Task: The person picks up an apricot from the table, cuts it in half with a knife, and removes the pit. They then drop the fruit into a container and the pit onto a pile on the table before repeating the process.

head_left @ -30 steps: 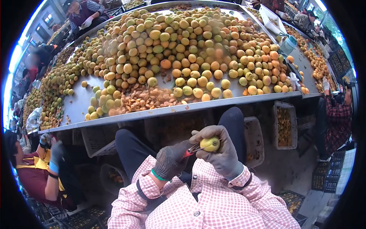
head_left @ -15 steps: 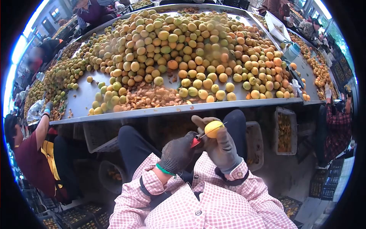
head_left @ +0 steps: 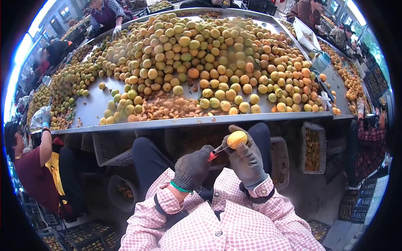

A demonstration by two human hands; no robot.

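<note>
My left hand (head_left: 191, 168), in a dark knit glove with a green cuff, is closed around a small knife with a red handle (head_left: 212, 156). Its thin blade (head_left: 222, 149) points right, with the tip at or close to the lower left side of a yellow apricot (head_left: 237, 139). A grey-gloved right hand (head_left: 248, 164) of mine pinches that apricot between thumb and fingers. Both hands are above my lap, in front of the metal table (head_left: 192, 122). Whether the blade touches the fruit's skin I cannot tell.
A large heap of apricots (head_left: 188, 50) covers the table, with a pile of apricot pits (head_left: 167, 108) near its front edge. Crates (head_left: 313, 148) and a bucket (head_left: 122, 192) stand below. A co-worker (head_left: 39, 167) sits at left, another (head_left: 104, 14) behind the table.
The knife blade, seen across the apricot before, has drawn back to its left side. The apricot has risen slightly and turned. A co-worker at the back left now reaches onto the heap.
</note>
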